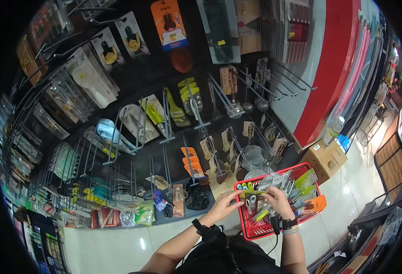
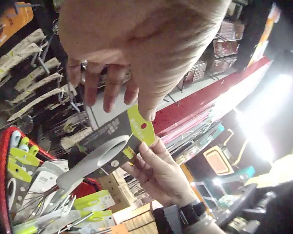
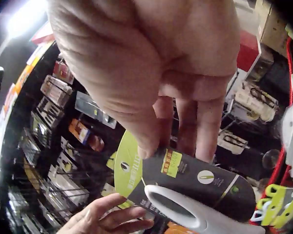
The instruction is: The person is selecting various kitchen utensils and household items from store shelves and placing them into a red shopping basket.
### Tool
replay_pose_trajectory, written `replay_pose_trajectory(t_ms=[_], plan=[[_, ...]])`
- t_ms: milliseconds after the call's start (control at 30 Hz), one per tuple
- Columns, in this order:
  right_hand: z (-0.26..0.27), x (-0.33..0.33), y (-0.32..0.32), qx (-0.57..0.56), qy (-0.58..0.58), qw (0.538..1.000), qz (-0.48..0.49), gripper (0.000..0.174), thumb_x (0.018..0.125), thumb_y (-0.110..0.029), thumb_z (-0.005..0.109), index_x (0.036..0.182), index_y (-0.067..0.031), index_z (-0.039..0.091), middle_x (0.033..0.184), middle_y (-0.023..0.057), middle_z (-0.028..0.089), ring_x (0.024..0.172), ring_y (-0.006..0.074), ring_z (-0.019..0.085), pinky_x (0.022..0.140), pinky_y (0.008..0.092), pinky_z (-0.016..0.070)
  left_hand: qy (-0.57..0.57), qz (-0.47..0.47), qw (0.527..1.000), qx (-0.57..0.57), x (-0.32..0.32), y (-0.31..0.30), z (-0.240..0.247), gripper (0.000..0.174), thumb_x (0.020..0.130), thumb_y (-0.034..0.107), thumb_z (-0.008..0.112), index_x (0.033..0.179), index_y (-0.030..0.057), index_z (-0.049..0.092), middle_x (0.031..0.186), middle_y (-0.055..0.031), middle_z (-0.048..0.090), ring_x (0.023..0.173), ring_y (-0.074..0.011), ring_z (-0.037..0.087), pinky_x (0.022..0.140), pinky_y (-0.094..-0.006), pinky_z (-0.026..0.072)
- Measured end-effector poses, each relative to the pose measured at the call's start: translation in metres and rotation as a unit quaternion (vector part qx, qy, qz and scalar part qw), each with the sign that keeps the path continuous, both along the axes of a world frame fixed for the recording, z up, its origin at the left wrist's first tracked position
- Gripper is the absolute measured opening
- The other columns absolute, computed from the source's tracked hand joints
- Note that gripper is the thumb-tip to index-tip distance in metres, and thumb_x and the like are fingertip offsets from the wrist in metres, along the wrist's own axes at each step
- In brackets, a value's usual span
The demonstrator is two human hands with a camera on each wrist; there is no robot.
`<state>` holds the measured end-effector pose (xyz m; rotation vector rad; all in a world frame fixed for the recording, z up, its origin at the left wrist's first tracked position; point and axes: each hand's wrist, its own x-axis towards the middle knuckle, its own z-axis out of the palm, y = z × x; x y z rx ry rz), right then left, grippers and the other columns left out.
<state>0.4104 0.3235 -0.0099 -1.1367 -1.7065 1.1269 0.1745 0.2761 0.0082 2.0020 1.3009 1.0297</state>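
My right hand (image 1: 279, 202) pinches the lime end of a black-and-lime card (image 2: 105, 131) between thumb and fingers. Tied to this card is a kitchen utensil with a pale grey handle (image 2: 90, 163) that has a long hanging hole; its working end merges with the goods behind it. On the other side, my left hand (image 1: 223, 208) has its fingers extended, with the thumb tip right at the card's lime edge. Both hands are above a red shopping basket (image 1: 243, 224) filled with carded utensils, several with lime labels (image 2: 95, 201).
Ahead, a dark display wall carries rows of metal hooks (image 1: 203, 124) with packaged kitchen tools. A cardboard box (image 1: 326, 160) with a bottle (image 1: 334, 130) on top stands beyond the basket to the right. Pale floor tiles (image 1: 123, 246) lie below.
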Motion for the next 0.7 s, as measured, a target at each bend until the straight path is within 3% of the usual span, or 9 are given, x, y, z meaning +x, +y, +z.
replay_pose_trajectory(t_ms=[67,133,233,300,367,467,600,700], plan=[[0.026,-0.008,0.001,-0.020,0.036,0.999,0.006,0.011,0.083,-0.002,0.062,0.080,0.0008,0.052,0.066,0.0023,0.054,0.061,0.0066,0.047,0.055,0.0238,0.0403,-0.091,0.007,0.995,-0.041,0.000,0.004,0.026,0.035,0.085,0.019,0.063,0.114,0.0022,0.056,0.104,-0.0117,0.059,0.094,-0.0243,0.058,0.082,-0.0324,0.0449],[0.043,-0.024,0.007,-0.043,0.073,0.996,0.012,0.010,0.084,-0.002,0.061,0.081,0.0008,0.052,0.069,0.0001,0.055,0.064,0.0051,0.048,0.057,0.0223,0.0407,-0.106,0.033,0.993,0.030,-0.002,0.013,0.048,0.023,0.083,0.010,0.063,0.103,-0.0012,0.060,0.093,-0.0098,0.058,0.084,-0.0195,0.058,0.076,-0.0287,0.0464],[0.065,-0.053,0.012,-0.031,0.170,0.982,0.078,0.010,0.085,-0.002,0.060,0.082,0.0008,0.051,0.076,0.0001,0.057,0.071,0.0037,0.048,0.061,0.0207,0.0422,-0.106,0.059,0.992,0.031,-0.010,0.016,0.069,0.014,0.083,0.006,0.061,0.094,-0.0037,0.062,0.081,-0.0085,0.060,0.073,-0.0170,0.058,0.065,-0.0265,0.0455],[0.087,-0.069,0.012,-0.022,0.189,0.979,0.071,0.013,0.087,-0.003,0.058,0.098,0.0005,0.052,0.090,0.0043,0.060,0.083,0.0079,0.055,0.071,0.0225,0.0452,-0.113,0.102,0.988,0.037,-0.020,0.021,0.082,0.014,0.085,0.007,0.061,0.094,-0.0036,0.063,0.077,-0.0073,0.061,0.070,-0.0141,0.057,0.063,-0.0259,0.0445],[0.092,-0.076,0.013,0.018,0.205,0.975,0.083,0.029,0.089,-0.005,0.055,0.117,-0.0007,0.048,0.109,0.0100,0.061,0.099,0.0153,0.059,0.081,0.0257,0.0468,-0.141,0.156,0.977,0.023,-0.031,0.029,0.098,0.015,0.087,0.008,0.059,0.095,-0.0037,0.063,0.081,-0.0063,0.063,0.074,-0.0108,0.057,0.065,-0.0249,0.0447],[0.092,-0.075,0.005,-0.004,0.194,0.978,0.076,0.030,0.090,-0.006,0.054,0.119,-0.0007,0.047,0.112,0.0114,0.059,0.102,0.0169,0.059,0.082,0.0261,0.0466,-0.191,0.204,0.959,0.034,-0.050,0.050,0.115,0.018,0.089,0.011,0.057,0.098,-0.0033,0.063,0.081,-0.0035,0.065,0.076,-0.0051,0.054,0.067,-0.0229,0.0443],[0.067,-0.061,-0.005,-0.036,0.138,0.986,0.085,0.030,0.091,-0.011,0.055,0.118,-0.0006,0.049,0.106,0.0091,0.062,0.098,0.0138,0.059,0.081,0.0257,0.0468,-0.208,0.228,0.942,0.131,-0.064,0.079,0.133,0.022,0.090,0.016,0.057,0.100,-0.0029,0.063,0.076,-0.0016,0.063,0.072,-0.0034,0.049,0.063,-0.0223,0.0422],[0.052,-0.050,-0.015,-0.046,0.126,0.988,0.074,0.029,0.091,-0.011,0.055,0.118,-0.0016,0.050,0.102,0.0082,0.063,0.094,0.0119,0.059,0.079,0.0253,0.0472,-0.193,0.267,0.940,0.083,-0.076,0.096,0.126,0.024,0.090,0.019,0.057,0.100,-0.0023,0.063,0.074,-0.0036,0.062,0.072,-0.0033,0.049,0.064,-0.0229,0.0424]])
